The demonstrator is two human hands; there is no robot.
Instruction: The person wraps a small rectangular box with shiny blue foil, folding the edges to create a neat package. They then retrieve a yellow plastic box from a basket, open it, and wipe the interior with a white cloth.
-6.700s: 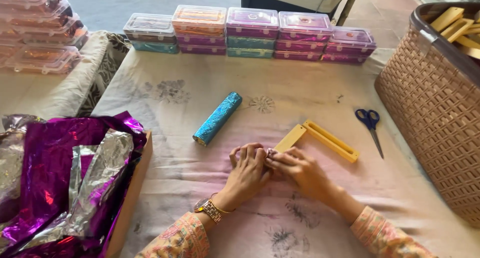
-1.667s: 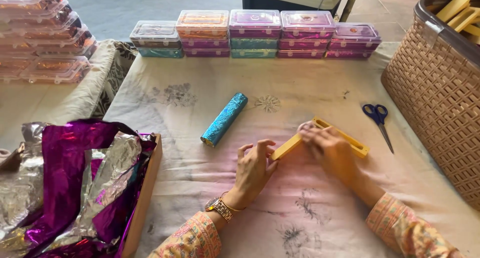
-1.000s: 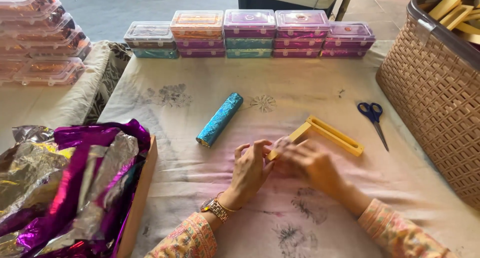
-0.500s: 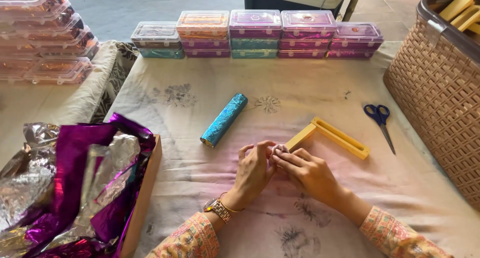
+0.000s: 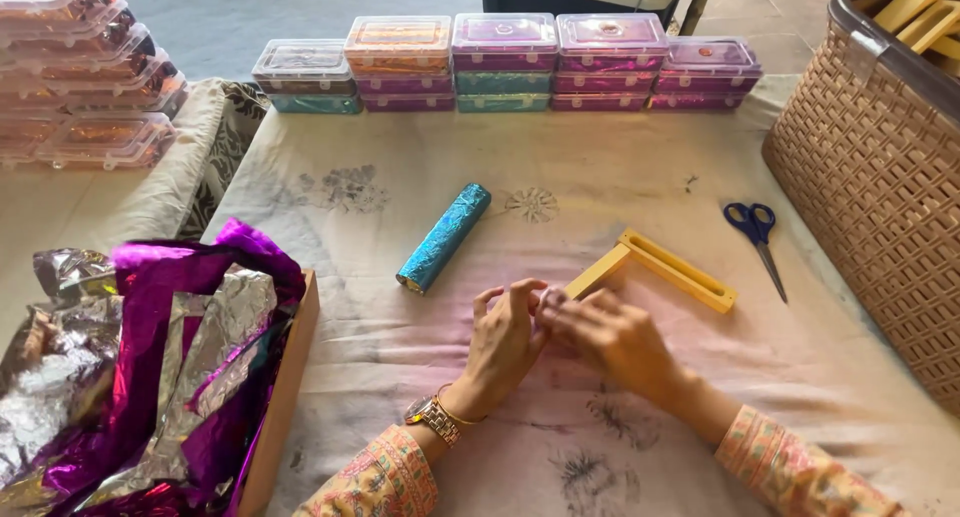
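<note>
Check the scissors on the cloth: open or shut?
Shut. The scissors lie flat on the table cloth, blades together in one point, blue handles side by side.

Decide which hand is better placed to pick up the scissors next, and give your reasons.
Probably the right hand. The scissors lie on its side of the cloth with open table between them, while the left hand would have to cross over the right hand and the yellow wooden piece.

Scissors (image 5: 757, 239) rt of roll (image 5: 444, 238) (basket (image 5: 870, 197) beyond)

Left hand (image 5: 503, 342) and right hand (image 5: 610, 337) meet at centre, fingertips pinched together, fingers curled, low over the worktop. Both forearms angle in from below; patterned sleeves cover them. Gold wristwatch and bangle on left wrist.
</note>
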